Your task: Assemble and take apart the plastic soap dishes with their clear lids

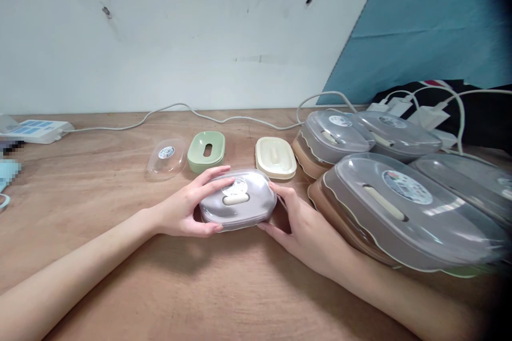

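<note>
Between my two hands is a grey soap box [256,202] with a clear lid, a round label and a pale bar in its slot. My left hand [196,205] grips its left side, thumb at the front edge and fingers over the lid. My right hand [296,218] pinches the right end with thumb and fingers. Behind it on the table stand a green slotted tray [216,145] and a cream oval base [276,157] with a raised rim. A loose clear lid [167,164] with a round label lies left of the green tray.
Stacked grey boxes with clear lids [384,208] crowd the right side, close to my right forearm. A white cable [184,105] runs along the wall from a white power strip [40,131]. White plugs [428,116] sit behind the stacks.
</note>
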Motion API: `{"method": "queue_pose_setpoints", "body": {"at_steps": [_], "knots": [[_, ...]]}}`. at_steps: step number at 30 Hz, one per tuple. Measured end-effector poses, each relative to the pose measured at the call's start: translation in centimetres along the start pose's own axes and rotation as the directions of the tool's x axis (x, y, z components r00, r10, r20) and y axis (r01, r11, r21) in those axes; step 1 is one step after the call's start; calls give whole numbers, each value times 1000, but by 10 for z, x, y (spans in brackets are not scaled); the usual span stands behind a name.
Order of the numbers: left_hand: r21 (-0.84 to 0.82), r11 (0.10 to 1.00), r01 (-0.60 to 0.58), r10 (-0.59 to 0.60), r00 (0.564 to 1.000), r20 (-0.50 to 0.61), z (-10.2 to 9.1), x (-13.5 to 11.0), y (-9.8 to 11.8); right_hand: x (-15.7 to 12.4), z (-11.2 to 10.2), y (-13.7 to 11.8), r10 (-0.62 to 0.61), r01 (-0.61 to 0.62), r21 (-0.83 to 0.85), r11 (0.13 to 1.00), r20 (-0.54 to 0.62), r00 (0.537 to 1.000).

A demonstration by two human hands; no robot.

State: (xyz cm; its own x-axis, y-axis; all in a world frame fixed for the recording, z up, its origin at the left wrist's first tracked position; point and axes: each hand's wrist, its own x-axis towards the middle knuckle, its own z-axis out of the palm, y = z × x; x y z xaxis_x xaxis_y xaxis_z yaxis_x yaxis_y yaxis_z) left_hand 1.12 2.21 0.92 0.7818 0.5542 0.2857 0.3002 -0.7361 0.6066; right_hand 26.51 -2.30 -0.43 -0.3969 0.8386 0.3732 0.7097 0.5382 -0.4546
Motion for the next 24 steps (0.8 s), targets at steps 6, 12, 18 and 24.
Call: {"method": "queue_pose_setpoints", "body": {"at_steps": [6, 12, 18, 24], "knots": [[-11, 999, 33, -33, 999, -5, 1, 0, 2, 0, 0, -1, -22, 22, -40, 999, -6, 1000], [-83, 993, 80, -75, 995, 61, -6, -1, 1, -4, 0, -4, -85, 84, 40, 996, 10, 996], [-210, 973, 93, -61, 986, 157, -9, 1, 7, -5, -5, -8, -146, 139, 62, 988, 125, 981], [-277, 955, 109, -82, 991, 109, -1, -2, 8, -3, -7, -8, -169, 161, 81, 984, 95, 981]]}}
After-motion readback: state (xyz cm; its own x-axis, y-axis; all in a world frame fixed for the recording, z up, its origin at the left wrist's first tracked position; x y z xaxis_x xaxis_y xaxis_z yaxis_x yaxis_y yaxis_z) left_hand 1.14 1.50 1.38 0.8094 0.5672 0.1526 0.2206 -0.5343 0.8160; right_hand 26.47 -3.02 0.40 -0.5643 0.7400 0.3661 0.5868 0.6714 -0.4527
